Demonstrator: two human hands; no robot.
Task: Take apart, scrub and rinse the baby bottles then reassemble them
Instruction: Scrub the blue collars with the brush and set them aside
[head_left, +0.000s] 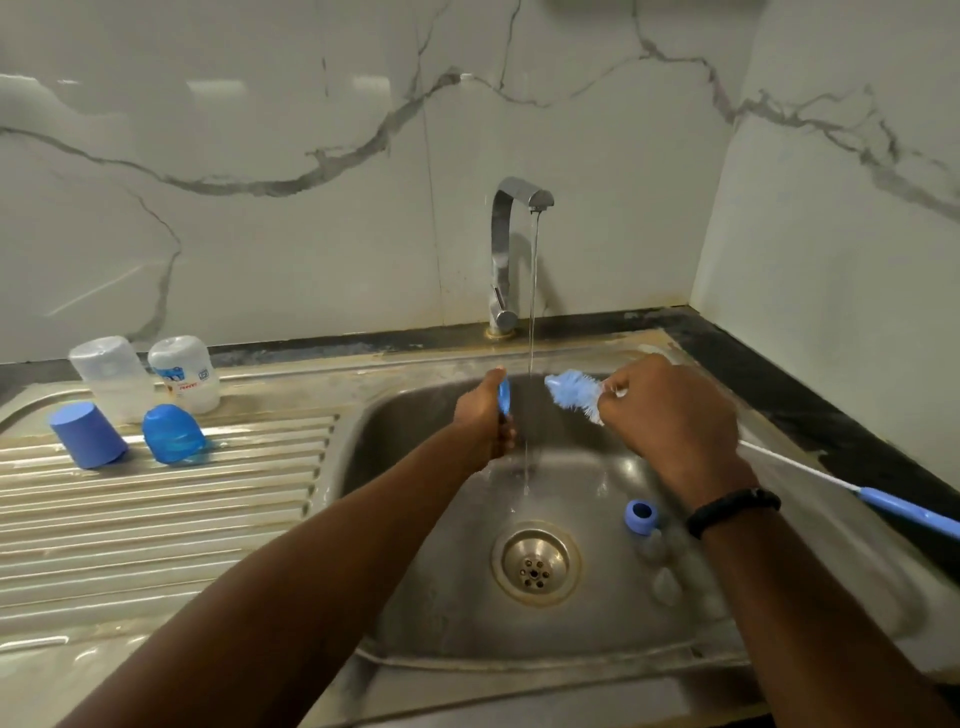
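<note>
We've got a blue ring (504, 396) pinched in our left hand (485, 415) and the brush (574, 391) gripped in our right hand (670, 410), tap (511, 249) running between. Two bottles (111, 370) and two caps (87, 434) sit upside down at the drainboard's (171, 519) far left corner.

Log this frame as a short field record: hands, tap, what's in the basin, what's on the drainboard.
left hand: left hand holds a blue ring beside the stream
right hand: right hand holds the bottle brush near its bristles
tap: tap running
basin: blue collar near the drain
drainboard: two clear bottles, upside down; two blue caps
</note>
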